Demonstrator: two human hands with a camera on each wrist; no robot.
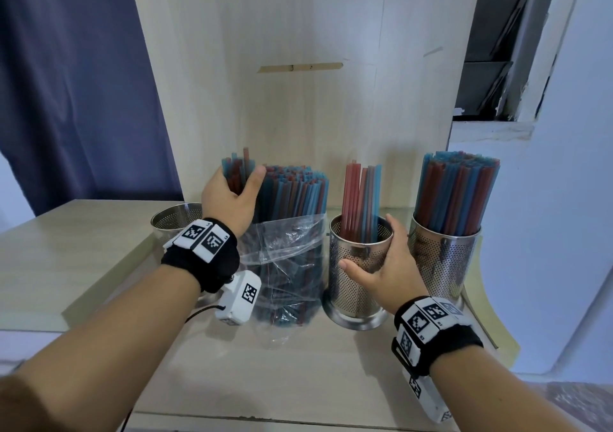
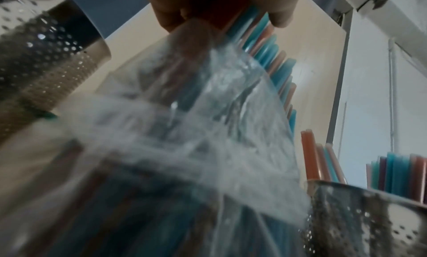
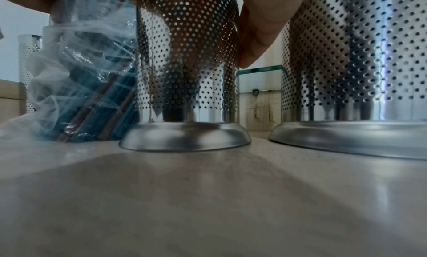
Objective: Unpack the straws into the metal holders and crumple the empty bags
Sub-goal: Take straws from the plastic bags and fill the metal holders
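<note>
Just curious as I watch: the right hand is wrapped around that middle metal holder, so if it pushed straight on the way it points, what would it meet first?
Nothing new: the right hand already grips the middle holder. Pushed on, that holder would probably slide toward the wooden back panel, though depth is unclear.

on the table (image 1: 99,259) stand, left to right: an empty holder (image 1: 175,221), the bag of straws (image 1: 288,259), a part-filled holder (image 1: 360,272), a full holder (image 1: 444,262). a board (image 1: 298,50) rises behind them.
</note>
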